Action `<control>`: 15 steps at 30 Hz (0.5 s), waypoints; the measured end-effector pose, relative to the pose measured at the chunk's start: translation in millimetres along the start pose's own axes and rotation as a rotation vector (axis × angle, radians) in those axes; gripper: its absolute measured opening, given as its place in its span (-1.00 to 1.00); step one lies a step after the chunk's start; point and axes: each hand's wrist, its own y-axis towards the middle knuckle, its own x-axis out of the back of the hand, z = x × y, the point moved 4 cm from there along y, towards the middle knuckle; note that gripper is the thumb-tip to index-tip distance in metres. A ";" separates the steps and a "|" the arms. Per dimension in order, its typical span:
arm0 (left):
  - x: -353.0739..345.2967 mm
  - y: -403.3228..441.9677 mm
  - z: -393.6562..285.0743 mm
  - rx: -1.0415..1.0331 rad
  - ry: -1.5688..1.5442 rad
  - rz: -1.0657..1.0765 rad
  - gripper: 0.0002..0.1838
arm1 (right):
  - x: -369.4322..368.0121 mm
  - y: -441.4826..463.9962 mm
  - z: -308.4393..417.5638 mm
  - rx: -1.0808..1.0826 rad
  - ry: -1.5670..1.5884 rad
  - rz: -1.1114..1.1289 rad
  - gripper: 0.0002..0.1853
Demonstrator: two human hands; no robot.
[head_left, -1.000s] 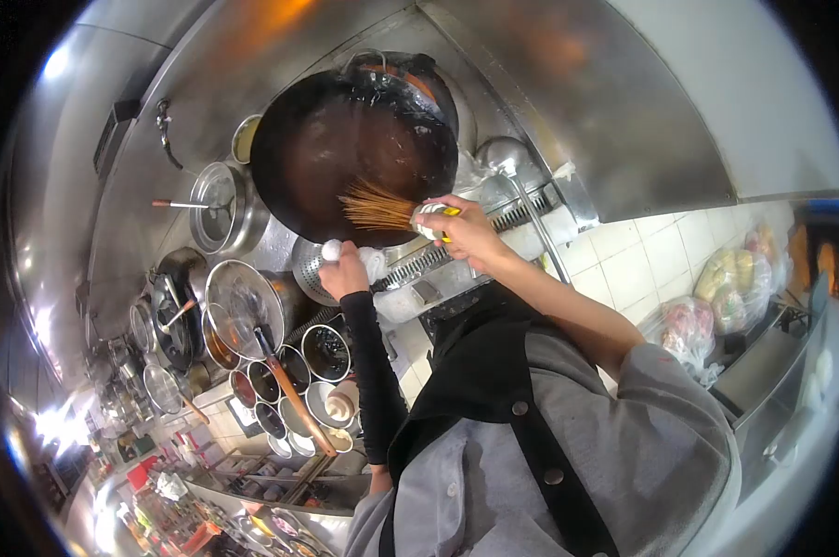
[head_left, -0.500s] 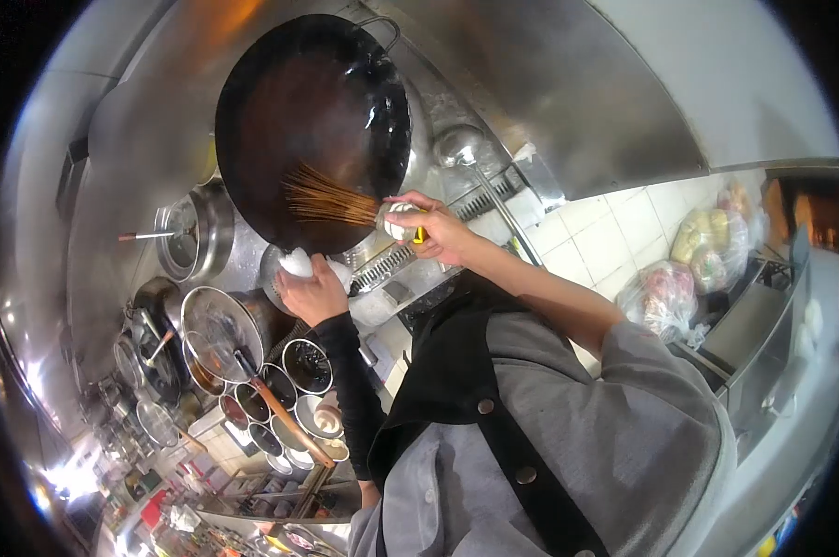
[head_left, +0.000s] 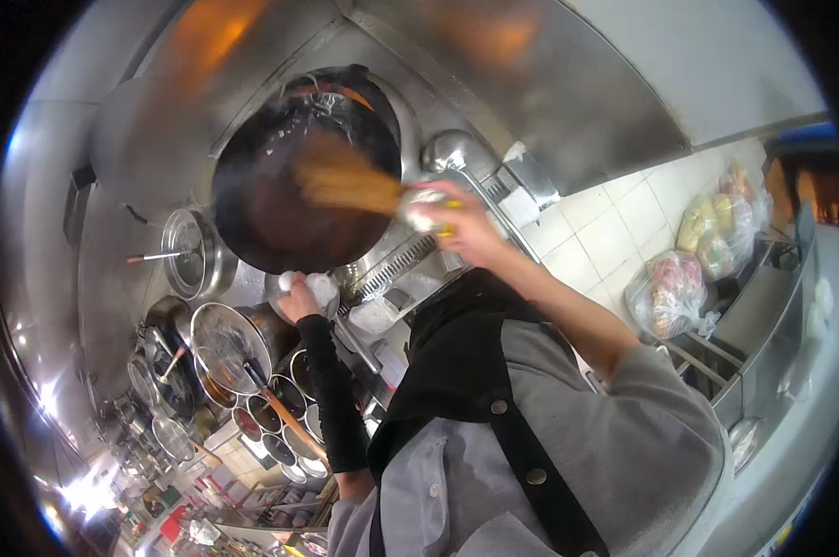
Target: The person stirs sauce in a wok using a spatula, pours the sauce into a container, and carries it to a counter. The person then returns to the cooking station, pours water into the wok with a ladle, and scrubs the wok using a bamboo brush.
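Note:
A large dark wok [head_left: 280, 227] is on the stove, with a little shiny liquid along its far side. My left hand [head_left: 299, 301] is closed on a white cloth [head_left: 321, 290] at the wok's near rim; whatever the cloth covers is hidden. In my right hand [head_left: 468, 228] is a bamboo wok brush [head_left: 350, 182], gripped by its white-wrapped handle with a yellow part. Its bristles reach over the inside of the wok and are smeared by motion, so I cannot tell whether they touch the metal.
A steel ladle [head_left: 455, 153] lies to the wok's right. Left are a lidded steel pot [head_left: 189, 255] and a wood-handled strainer [head_left: 232, 348] above several seasoning containers [head_left: 287, 399]. Filled plastic bags [head_left: 665, 295] sit at the right. An orange glow [head_left: 356, 98] shows at the wok's far edge.
The wok's far side has dropped, and the liquid now shows along the far edge instead of the right. The brush has swung slightly right and blurs. My left hand keeps the cloth.

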 end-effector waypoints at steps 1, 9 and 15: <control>-6.1 -0.2 10.0 0.053 -0.192 0.024 -0.51 | 22.6 -14.7 10.6 0.021 0.055 -0.044 -0.59; -95.4 -49.3 -7.0 0.690 -0.702 0.332 -0.54 | 174.4 -8.7 -81.0 -0.080 -0.475 -0.263 -0.42; -114.8 -48.8 10.8 0.734 -1.047 0.894 -0.55 | 174.6 -75.5 -90.9 0.289 -1.659 -0.241 0.19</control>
